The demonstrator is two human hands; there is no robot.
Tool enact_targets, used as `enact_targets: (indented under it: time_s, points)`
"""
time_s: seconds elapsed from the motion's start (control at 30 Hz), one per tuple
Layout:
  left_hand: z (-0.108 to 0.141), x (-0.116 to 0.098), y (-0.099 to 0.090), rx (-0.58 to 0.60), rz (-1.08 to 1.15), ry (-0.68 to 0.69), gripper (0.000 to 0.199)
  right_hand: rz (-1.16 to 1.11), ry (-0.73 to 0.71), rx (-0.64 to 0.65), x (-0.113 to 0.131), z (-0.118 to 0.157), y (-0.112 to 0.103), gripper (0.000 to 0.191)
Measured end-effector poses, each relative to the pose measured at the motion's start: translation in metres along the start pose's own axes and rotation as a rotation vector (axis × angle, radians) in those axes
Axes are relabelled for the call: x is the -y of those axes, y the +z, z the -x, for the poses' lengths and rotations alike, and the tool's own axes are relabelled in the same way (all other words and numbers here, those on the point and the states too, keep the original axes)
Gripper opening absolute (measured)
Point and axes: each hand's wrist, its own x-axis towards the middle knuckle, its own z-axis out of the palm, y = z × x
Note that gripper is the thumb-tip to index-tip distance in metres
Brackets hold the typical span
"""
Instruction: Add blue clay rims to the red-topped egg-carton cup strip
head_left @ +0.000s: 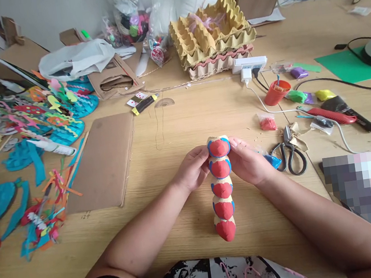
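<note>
A strip of egg carton (222,189) hangs above the table before me, its long side running toward my body. Red clay caps several of its bumps, with blue clay around the edges of most of them; bare tan cardboard shows between. My left hand (196,167) grips the left side near the far end, thumb and fingers closed on it. On the opposite side my right hand (248,160) pinches the same end. Some fingers are hidden behind the strip. A blue clay packet (272,161) lies just beyond my right hand, beside black-handled scissors (288,150).
Egg trays (213,39) are stacked at the back. A cardboard sheet (103,163) and colourful paper crafts (55,110) lie left. At right are a red cup (277,92), a power strip (249,63) with a white cable, clay packets and a red-handled cutter (332,115).
</note>
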Motion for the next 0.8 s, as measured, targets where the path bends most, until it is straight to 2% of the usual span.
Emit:
enact_targets:
  time_s: [0.17, 0.33, 0.5, 0.8]
  points:
    - [-0.002, 0.0, -0.002, 0.061, 0.019, -0.036, 0.058, -0.067, 0.06, 0.026, -0.001, -0.002, 0.001, 0.03]
    - [-0.003, 0.0, -0.004, -0.007, -0.006, -0.051, 0.04, -0.068, 0.118, 0.052, -0.005, -0.005, -0.004, 0.032]
    - [-0.005, -0.001, -0.005, 0.019, -0.024, -0.035, 0.041, -0.099, 0.145, 0.042, -0.009, -0.007, -0.012, 0.03]
    - [-0.006, -0.001, -0.006, 0.024, -0.05, -0.03, 0.037, -0.148, 0.184, 0.028, -0.009, -0.009, -0.013, 0.028]
